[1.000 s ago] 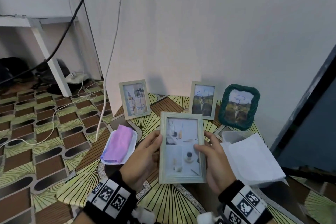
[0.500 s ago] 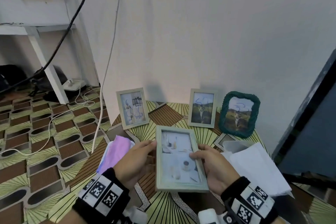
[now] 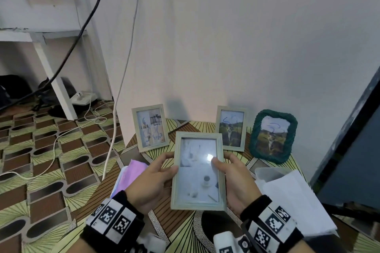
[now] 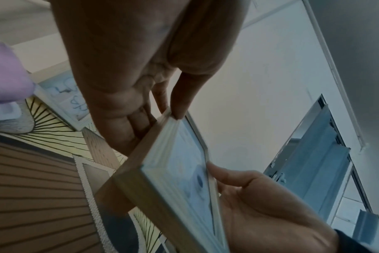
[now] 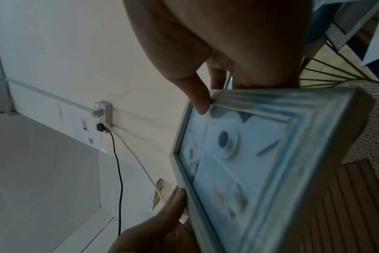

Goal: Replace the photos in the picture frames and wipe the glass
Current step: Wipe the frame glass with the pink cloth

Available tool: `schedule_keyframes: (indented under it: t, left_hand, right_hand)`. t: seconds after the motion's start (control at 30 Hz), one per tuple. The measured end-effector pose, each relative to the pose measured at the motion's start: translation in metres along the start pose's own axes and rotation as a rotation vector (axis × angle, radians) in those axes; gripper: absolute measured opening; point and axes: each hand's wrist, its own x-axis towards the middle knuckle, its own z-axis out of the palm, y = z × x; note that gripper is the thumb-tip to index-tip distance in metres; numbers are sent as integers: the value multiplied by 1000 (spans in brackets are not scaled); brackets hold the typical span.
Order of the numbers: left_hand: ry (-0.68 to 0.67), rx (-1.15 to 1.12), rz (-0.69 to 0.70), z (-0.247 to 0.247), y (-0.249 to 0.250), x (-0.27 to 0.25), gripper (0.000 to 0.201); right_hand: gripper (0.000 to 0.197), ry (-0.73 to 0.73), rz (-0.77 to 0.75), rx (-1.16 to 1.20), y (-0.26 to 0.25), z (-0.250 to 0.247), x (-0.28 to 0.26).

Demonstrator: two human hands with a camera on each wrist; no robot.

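Note:
I hold a pale green wooden picture frame face up above the patterned table, glass catching a light spot. My left hand grips its left edge, thumb on the front rim and fingers behind. My right hand grips the right edge, thumb lying on the glass. The frame shows a photo with a cup. Three frames stand by the wall: a pale one at left, a smaller pale one, and a dark green woven one.
A purple cloth on a white tray lies left of my left hand. White paper sheets and a clear container sit at the right. Cables hang down the wall at left; a dark panel stands at right.
The frame has tipped back from nearly upright to lying flatter, glass facing up, and both hands stayed on its edges. The head view dropped slightly.

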Motion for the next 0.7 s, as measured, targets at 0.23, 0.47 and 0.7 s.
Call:
schedule_keyframes:
  t: [0.23, 0.47, 0.7]
  left_hand:
    - [-54, -57, -41, -16, -10, 9, 31]
    - [57, 98, 87, -9, 9, 40, 47]
    - [174, 206, 184, -12, 45, 107, 60]
  right_hand:
    - [32, -67, 48, -17, 4, 1, 9]
    - [31, 36, -72, -164, -13, 17, 49]
    - [40, 50, -243, -298, -35, 39, 120]
